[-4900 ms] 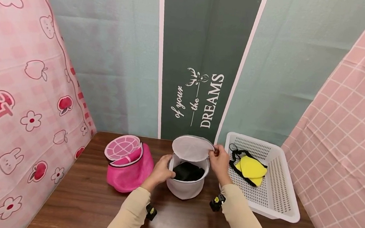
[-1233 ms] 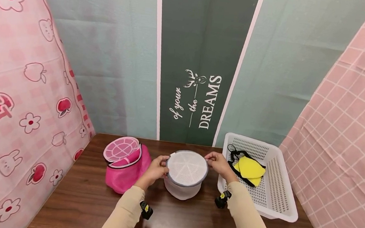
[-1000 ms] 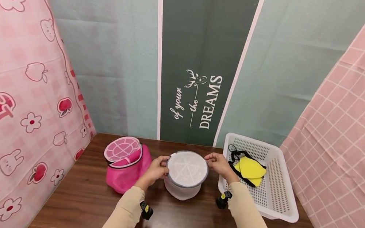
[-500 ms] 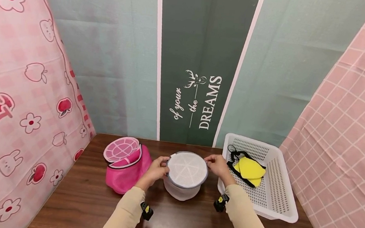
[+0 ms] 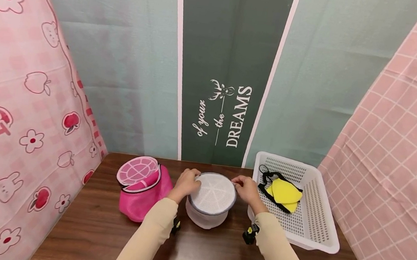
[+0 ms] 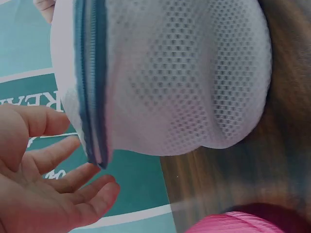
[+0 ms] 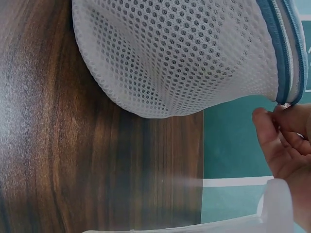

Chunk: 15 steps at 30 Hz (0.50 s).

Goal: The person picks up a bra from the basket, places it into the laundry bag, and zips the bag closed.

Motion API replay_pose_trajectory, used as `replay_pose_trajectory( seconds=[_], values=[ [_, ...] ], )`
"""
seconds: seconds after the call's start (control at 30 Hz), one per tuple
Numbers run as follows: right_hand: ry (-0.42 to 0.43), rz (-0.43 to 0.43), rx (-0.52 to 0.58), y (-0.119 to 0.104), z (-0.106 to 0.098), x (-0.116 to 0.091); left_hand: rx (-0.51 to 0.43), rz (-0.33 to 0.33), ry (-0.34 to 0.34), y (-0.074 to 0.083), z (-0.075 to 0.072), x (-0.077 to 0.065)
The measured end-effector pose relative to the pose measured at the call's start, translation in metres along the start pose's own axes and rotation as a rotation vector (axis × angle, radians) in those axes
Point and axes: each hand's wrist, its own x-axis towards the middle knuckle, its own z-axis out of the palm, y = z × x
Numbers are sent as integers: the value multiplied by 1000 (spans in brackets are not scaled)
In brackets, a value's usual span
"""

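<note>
A round white mesh laundry bag (image 5: 205,219) stands upright on the table between my hands, its mesh lid (image 5: 213,193) lying over the top. Whatever is inside is hidden. Grey-blue zipper (image 7: 282,48) tape runs round the rim. My right hand (image 5: 246,189) pinches the zipper at the rim's right side with thumb and index finger; the pull itself is not visible. At the back left of the rim is my left hand (image 5: 187,183). Its fingers are loosely spread in the left wrist view, close to the zipper edge (image 6: 92,87), and whether they touch it is unclear.
On the left, a pink mesh bag (image 5: 137,204) stands with its lid tipped back. A white perforated basket (image 5: 331,204) sits at the right, holding a yellow padded item (image 5: 286,192) with black edging and straps. Fabric hangings surround the wooden table (image 5: 204,255).
About five seconds ago the lid stood raised, with black fabric showing inside; now it lies over the bag. Just lately my left hand has shifted back along the rim, loosening its hold.
</note>
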Motion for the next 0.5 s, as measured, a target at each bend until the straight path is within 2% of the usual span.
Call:
replay_pose_trajectory(
  seconds=[0.2, 0.33, 0.5],
  values=[
    [18, -6, -3, -1, 1, 0, 23, 52, -66, 8, 3, 13],
    [28, 9, 6, -1, 2, 0, 47, 43, -108, 13, 6, 18],
    [48, -12, 21, -4, 2, 0, 83, 30, -151, 24, 7, 24]
  ],
)
